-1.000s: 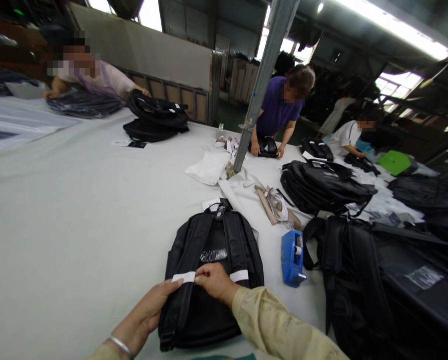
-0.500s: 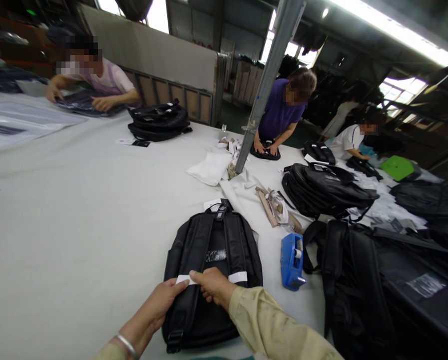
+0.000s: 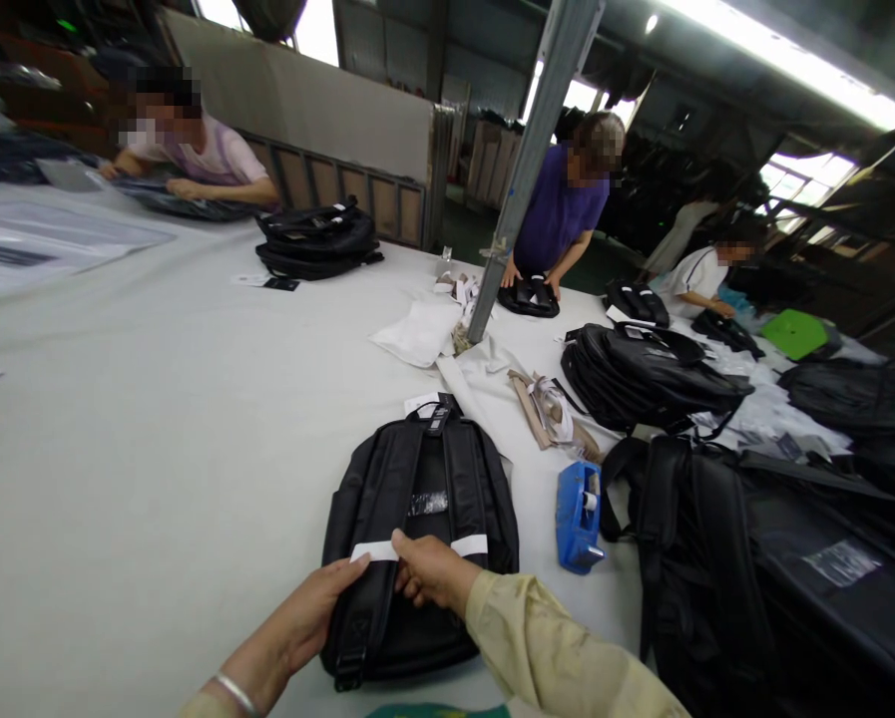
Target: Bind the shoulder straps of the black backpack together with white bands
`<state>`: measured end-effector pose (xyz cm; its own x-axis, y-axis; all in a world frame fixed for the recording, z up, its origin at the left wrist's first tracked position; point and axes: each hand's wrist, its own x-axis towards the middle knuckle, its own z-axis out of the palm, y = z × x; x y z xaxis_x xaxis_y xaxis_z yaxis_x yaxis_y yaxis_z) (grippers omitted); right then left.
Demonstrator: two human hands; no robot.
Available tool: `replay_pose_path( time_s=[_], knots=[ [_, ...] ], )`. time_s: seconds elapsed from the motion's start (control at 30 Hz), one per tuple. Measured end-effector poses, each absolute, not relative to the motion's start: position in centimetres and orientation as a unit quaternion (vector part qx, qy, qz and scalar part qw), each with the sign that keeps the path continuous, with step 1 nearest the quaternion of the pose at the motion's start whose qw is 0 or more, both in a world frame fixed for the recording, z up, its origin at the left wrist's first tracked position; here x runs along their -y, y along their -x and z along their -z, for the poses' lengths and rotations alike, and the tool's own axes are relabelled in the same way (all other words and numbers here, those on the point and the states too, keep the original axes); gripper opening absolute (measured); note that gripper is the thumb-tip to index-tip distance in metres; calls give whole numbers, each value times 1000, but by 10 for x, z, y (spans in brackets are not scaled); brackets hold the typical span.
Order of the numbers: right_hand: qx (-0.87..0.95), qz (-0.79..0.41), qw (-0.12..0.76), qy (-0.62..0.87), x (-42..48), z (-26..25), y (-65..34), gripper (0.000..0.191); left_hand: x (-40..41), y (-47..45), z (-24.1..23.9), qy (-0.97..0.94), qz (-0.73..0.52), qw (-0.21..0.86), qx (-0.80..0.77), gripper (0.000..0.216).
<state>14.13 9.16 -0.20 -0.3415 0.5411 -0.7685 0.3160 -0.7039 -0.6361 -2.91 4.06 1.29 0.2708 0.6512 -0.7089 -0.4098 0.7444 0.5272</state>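
A black backpack (image 3: 424,499) lies straps-up on the white table (image 3: 155,419) in front of me. A white paper band (image 3: 376,549) wraps its left shoulder strap, and a second white band (image 3: 471,544) wraps the right strap. My left hand (image 3: 319,608) holds the left strap from the side, its thumb at the band's left end. My right hand (image 3: 432,573) is closed, pinching the right end of that band against the strap. A small clear packet (image 3: 427,503) sits on the back panel between the straps.
A blue tape dispenser (image 3: 578,516) stands right of the backpack. More black backpacks (image 3: 646,374) pile at the right, and a stack (image 3: 316,239) sits at the far side. A metal pole (image 3: 526,160) rises mid-table. Three other people work along the far edge.
My hands have stayed on the left strap's white band, shifting only slightly. The person in purple has straightened over a small black bag. The person at far left has moved their arms.
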Motion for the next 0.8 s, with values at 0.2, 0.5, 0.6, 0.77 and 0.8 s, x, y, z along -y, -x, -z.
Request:
replay_pose_path(
  time_s=[0.2, 0.5, 0.6, 0.77, 0.8],
  knots=[
    [402, -661, 112, 623, -88, 9, -128, 22, 8, 14, -14, -47, -288, 785, -547, 47],
    [501, -602, 101, 614, -91, -14, -157, 31, 18, -6, -15, -48, -348, 735, -580, 38],
    [615, -510, 100, 593, -86, -25, -179, 28, 21, -12, -19, 3, -354, 743, -567, 35],
    [867, -262, 102, 413, -73, -36, -201, 61, 23, -20, -26, 21, -364, 726, -583, 34],
    [905, -215, 100, 354, -75, -37, -202, 65, 23, -22, -27, 18, -372, 715, -592, 31]
  ],
)
